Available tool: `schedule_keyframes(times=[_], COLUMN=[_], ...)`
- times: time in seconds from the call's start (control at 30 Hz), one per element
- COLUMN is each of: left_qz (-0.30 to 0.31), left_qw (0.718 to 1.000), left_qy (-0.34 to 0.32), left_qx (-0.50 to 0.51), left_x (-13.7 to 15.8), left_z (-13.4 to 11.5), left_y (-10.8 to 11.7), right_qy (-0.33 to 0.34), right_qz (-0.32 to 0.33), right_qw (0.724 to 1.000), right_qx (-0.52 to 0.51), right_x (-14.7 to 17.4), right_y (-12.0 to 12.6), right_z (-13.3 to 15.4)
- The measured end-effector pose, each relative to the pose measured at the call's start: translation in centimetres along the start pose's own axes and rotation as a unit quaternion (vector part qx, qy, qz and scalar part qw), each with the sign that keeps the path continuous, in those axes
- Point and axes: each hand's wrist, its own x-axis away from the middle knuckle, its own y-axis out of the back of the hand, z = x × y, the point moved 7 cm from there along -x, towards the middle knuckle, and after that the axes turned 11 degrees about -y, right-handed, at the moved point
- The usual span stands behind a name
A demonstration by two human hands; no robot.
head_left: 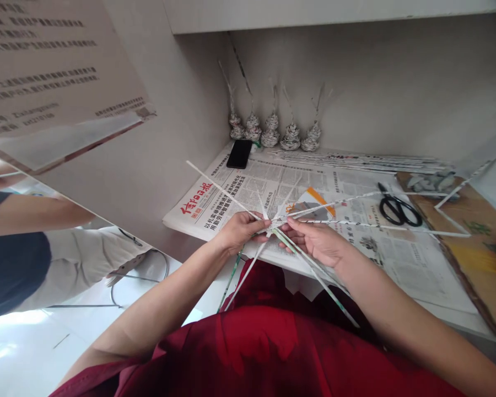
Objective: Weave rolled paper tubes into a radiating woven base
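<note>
Thin rolled paper strips [328, 292] cross at a small centre in front of my body and fan out in several directions. My left hand [240, 231] pinches them just left of the crossing, thumb and fingers together. On the other side, my right hand [319, 241] grips the strips with thumb over fingers, close to the same centre. Two long strips run right, bent at their far ends, above the newspaper [413, 264]. Some strips hanging toward my lap have green marks. My fingers partly hide the crossing.
Several woven gourd-shaped paper pieces [290, 138] stand along the back wall. Near them lie a black phone [239, 154] and a bundle of paper sticks [355, 162]. Black-handled scissors [400, 212] rest at right, beside brown cardboard [477, 270]. Another person's arm [58, 214] shows left of the partition.
</note>
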Motion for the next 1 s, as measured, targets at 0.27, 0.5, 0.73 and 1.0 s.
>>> schedule_keyframes(times=[0.27,0.5,0.73,1.0], left_qz=[-0.032,0.003,-0.004,-0.026], left_qw=[0.999,1.000,0.998,0.995], left_qy=[0.010,0.006,0.005,-0.014], left_qx=[0.036,-0.002,-0.056,-0.093], left_x=[1.3,2.8,3.7,4.7], left_z=[-0.3,-0.3,-0.5,-1.3], left_y=[0.5,1.2,1.7,3.1], right_qy=[-0.008,-0.045,0.018,-0.006], right_qz=[-0.013,-0.011,-0.002,0.005], right_qw=[1.000,0.998,0.999,0.999], right_qx=[-0.001,-0.029,-0.045,-0.048], right_x=[1.8,1.4,0.3,-1.4], right_y=[2.4,2.3,1.4,-0.1], right_z=[0.2,-0.4,1.4,0.6])
